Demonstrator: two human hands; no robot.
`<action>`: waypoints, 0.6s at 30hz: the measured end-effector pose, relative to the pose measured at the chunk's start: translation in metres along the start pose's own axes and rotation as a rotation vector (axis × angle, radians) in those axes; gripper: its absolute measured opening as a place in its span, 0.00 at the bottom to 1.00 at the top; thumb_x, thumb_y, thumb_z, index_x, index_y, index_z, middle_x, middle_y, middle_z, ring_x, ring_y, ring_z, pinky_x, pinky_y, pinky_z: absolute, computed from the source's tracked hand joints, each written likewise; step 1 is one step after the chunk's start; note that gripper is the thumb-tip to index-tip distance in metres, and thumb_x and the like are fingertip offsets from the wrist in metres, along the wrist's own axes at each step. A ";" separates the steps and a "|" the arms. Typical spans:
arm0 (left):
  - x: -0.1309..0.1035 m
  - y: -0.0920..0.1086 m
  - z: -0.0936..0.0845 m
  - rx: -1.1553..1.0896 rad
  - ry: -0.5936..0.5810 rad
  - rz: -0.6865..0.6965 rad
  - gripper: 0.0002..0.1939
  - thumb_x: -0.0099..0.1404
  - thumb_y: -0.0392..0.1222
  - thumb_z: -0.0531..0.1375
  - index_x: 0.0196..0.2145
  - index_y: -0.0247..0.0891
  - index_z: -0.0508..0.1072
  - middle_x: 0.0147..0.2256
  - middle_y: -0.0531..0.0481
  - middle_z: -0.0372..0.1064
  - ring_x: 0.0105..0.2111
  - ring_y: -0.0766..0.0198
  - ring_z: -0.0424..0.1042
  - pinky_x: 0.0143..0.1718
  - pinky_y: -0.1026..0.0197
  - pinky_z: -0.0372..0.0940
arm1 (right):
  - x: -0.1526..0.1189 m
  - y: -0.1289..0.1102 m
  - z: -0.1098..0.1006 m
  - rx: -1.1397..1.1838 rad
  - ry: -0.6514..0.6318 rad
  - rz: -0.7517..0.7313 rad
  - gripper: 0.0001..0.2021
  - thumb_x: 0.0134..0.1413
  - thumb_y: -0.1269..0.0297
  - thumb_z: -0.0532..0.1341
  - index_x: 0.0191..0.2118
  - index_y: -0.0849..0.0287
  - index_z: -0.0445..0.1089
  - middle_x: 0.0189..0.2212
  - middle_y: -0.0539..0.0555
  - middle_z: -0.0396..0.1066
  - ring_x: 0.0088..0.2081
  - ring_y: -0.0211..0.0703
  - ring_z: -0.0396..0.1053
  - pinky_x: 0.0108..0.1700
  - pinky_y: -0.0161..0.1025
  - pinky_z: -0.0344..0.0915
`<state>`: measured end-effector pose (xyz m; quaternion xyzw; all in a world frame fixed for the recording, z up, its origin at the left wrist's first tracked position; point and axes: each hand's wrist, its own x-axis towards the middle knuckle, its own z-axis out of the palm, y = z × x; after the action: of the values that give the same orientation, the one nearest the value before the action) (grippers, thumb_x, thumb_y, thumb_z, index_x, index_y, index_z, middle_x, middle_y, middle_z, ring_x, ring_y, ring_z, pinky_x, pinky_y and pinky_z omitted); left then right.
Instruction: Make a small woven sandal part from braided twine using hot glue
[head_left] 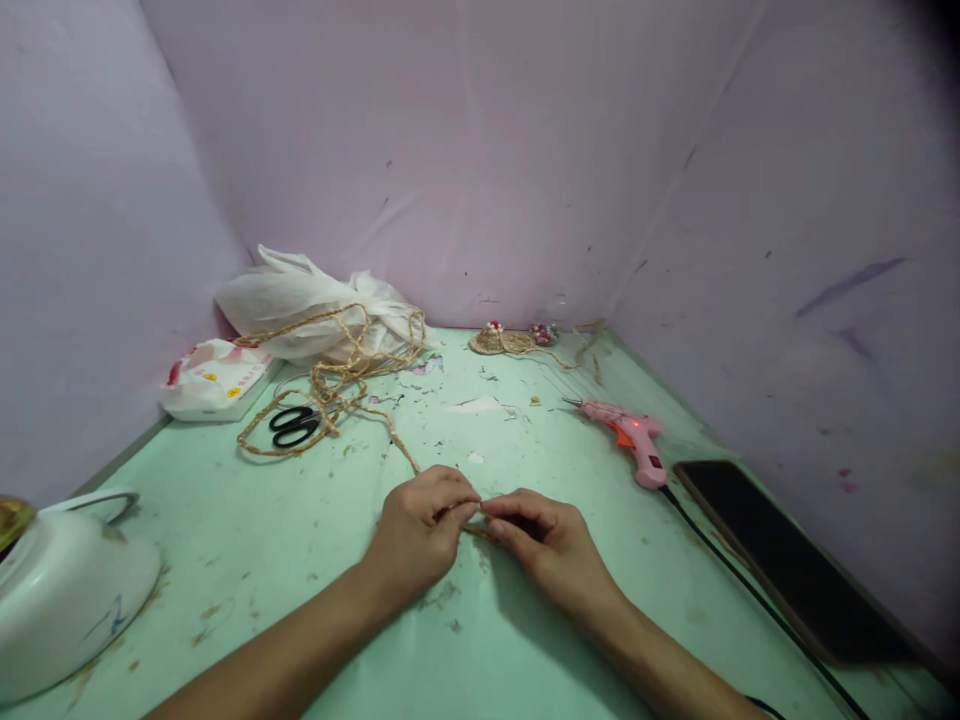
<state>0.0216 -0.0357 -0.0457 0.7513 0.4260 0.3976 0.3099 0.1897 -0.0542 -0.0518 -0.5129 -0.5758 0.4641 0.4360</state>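
Note:
A tan braided cord (403, 446) runs from a loose tangle at the back left down to my hands. My left hand (424, 525) is closed on it, thumb and fingers pinched together. Close beside it on the right, my right hand (551, 545) pinches the cord's near part, its thumb and index finger by the left fingertips. A short length of cord shows between the two hands; the rest there is covered by my fingers. Black-handled scissors (295, 427) lie within the cord's loops, their blades mostly hidden.
A pink glue gun (626, 432) with a lit red light lies right, its black cable (739, 575) passing a dark phone (795, 560). At the back are a white plastic bag (300, 300), tissue pack (217, 380) and coiled-cord pieces (499, 343) with beads. A white lamp-like base (75, 600) stands left.

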 end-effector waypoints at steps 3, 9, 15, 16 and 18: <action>0.002 -0.001 0.002 0.039 -0.007 -0.035 0.08 0.59 0.32 0.53 0.26 0.37 0.70 0.31 0.50 0.69 0.32 0.65 0.68 0.35 0.62 0.62 | -0.001 0.001 0.000 -0.031 -0.001 0.002 0.07 0.44 0.66 0.62 0.32 0.57 0.76 0.29 0.51 0.74 0.33 0.41 0.70 0.37 0.37 0.65; 0.008 -0.005 -0.002 0.160 0.061 -0.125 0.08 0.61 0.34 0.49 0.24 0.38 0.61 0.26 0.52 0.61 0.27 0.65 0.62 0.30 0.62 0.59 | -0.001 -0.001 0.000 -0.040 0.004 0.044 0.07 0.44 0.65 0.62 0.31 0.58 0.75 0.28 0.52 0.74 0.32 0.42 0.70 0.36 0.37 0.65; 0.003 0.001 -0.007 0.226 0.022 0.090 0.08 0.63 0.36 0.51 0.29 0.38 0.68 0.31 0.50 0.66 0.31 0.65 0.66 0.33 0.63 0.60 | 0.000 -0.002 0.000 -0.011 0.005 0.069 0.07 0.43 0.63 0.63 0.30 0.59 0.75 0.27 0.52 0.75 0.31 0.42 0.70 0.35 0.37 0.66; 0.002 0.002 -0.006 0.266 -0.012 0.127 0.09 0.63 0.36 0.51 0.30 0.38 0.70 0.31 0.50 0.66 0.31 0.65 0.67 0.32 0.64 0.60 | 0.000 -0.002 0.000 -0.007 0.000 0.067 0.07 0.43 0.63 0.63 0.30 0.59 0.74 0.27 0.52 0.75 0.31 0.42 0.70 0.35 0.37 0.66; 0.002 0.004 -0.005 0.345 -0.065 0.158 0.10 0.63 0.36 0.50 0.31 0.39 0.71 0.30 0.50 0.66 0.29 0.66 0.67 0.30 0.65 0.60 | 0.000 -0.001 0.000 -0.004 -0.011 0.061 0.06 0.44 0.64 0.63 0.30 0.59 0.74 0.27 0.52 0.75 0.32 0.42 0.71 0.35 0.36 0.66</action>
<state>0.0195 -0.0353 -0.0395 0.8368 0.4172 0.3174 0.1581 0.1894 -0.0544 -0.0504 -0.5283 -0.5634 0.4789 0.4173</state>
